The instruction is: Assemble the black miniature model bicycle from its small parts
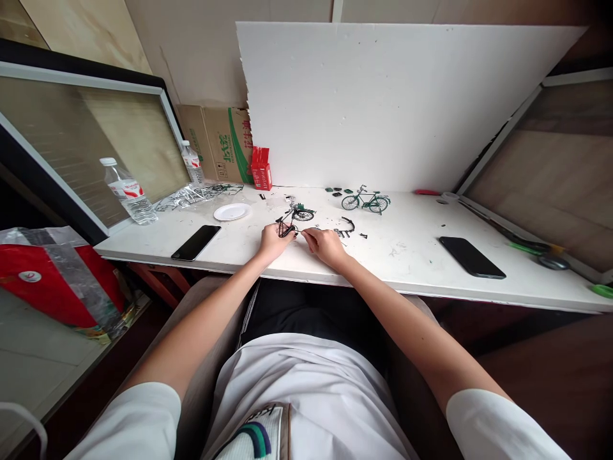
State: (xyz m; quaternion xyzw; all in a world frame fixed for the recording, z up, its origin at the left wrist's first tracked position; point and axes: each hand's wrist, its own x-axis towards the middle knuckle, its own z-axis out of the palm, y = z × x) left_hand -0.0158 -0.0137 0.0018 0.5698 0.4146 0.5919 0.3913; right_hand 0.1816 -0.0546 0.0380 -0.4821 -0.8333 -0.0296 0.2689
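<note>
My left hand (275,244) is closed around a thin black model-bicycle frame piece (286,229) and keeps it just above the white table. Close beside it, my right hand (326,246) has its fingertips pinched together near the frame's right end. Whatever it pinches is too small to make out. Right behind the hands are a small spoked wheel (303,216) and a green part (299,207). Black curved and short loose pieces (348,223) lie to the right of my right hand. Farther back, a dark green model bicycle (365,201) stands upright.
A white plate (232,212), a phone (196,243) and water bottles (130,191) are on the left. A red box (261,168) stands by a cardboard carton (215,144). Another phone (472,257) lies right. A white board (407,108) leans behind; the table's front edge (383,286) is near.
</note>
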